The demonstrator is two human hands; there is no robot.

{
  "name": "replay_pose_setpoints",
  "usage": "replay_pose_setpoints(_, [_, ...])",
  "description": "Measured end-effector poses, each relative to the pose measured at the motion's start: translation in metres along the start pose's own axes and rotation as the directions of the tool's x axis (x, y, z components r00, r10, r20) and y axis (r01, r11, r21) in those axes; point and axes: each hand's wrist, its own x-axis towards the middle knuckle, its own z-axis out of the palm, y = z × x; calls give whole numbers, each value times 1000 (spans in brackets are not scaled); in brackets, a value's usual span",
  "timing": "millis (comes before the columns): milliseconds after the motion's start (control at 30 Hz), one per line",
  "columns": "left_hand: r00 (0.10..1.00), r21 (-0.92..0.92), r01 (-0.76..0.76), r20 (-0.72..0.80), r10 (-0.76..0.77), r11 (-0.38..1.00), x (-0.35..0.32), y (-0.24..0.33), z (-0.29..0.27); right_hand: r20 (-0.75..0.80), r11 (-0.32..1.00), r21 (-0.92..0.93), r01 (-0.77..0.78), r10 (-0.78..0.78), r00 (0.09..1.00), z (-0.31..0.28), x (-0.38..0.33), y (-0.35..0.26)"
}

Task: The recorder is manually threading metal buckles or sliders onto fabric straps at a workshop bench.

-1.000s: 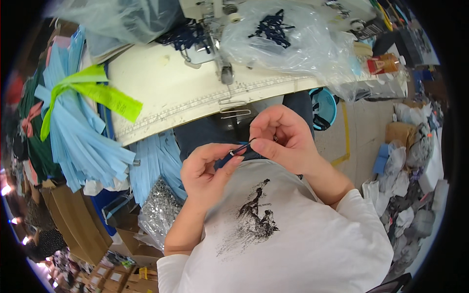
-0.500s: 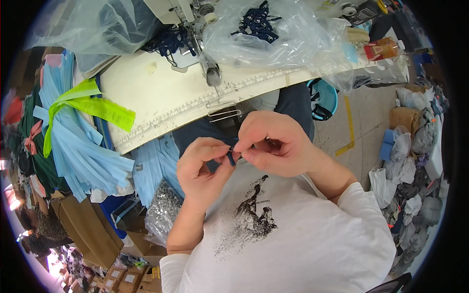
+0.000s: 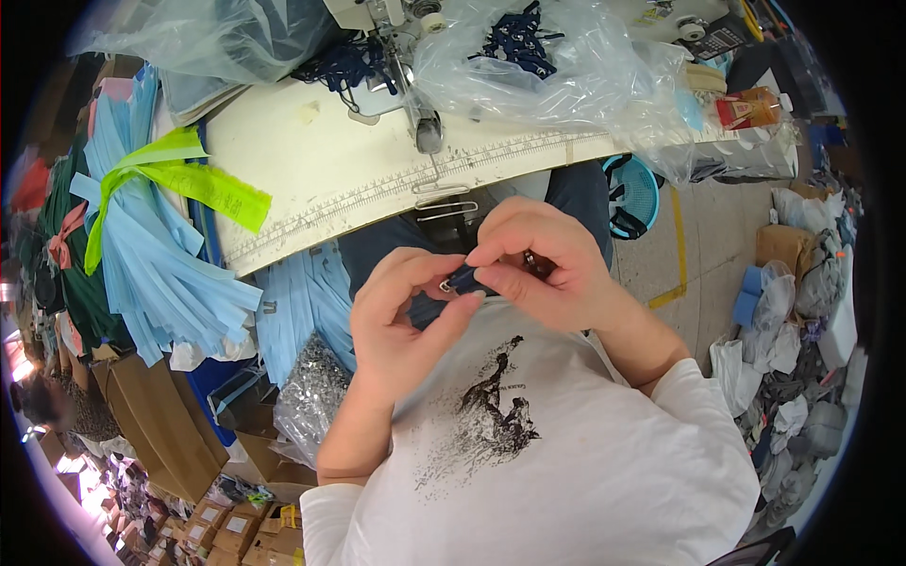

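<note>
A white table (image 3: 311, 156) stands over a grey floor (image 3: 722, 255) marked with a cornered yellow line (image 3: 682, 245), while bagged heaps (image 3: 802, 396) lie along the right, cartons (image 3: 236, 535) crowd the lower left, and bright light (image 3: 92, 495) glares at the left rim.

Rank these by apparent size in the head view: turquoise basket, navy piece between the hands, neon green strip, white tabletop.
1. White tabletop
2. Neon green strip
3. Turquoise basket
4. Navy piece, partly covered
</note>
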Motion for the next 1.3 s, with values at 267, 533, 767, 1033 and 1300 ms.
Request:
replay_pose_setpoints(267, [975,-221,191,-66,-210,956,-9,-2,5,-70,847,-387,365,-422,904,5,-4,21])
replay_pose_setpoints(533, [938,-356,281,-94,-333,891,-11,1,13,-85,779,-442,445,-530,844,9,-4,32])
replay_pose_setpoints(767, [971,-440,167,-84,-225,882,-14,-9,9,-55,982,126,-144,152,987,8,-10,14])
replay_pose_setpoints(1033, [979,-418,195,24,-204,887,-11,-14,3,12,972,176,-158,159,987,2,-6,10])
replay_pose_setpoints(1300, [1000,-655,-5,-15,-7,756,-9,-21,5,-24,765,548,-339,419,908,0,0,4])
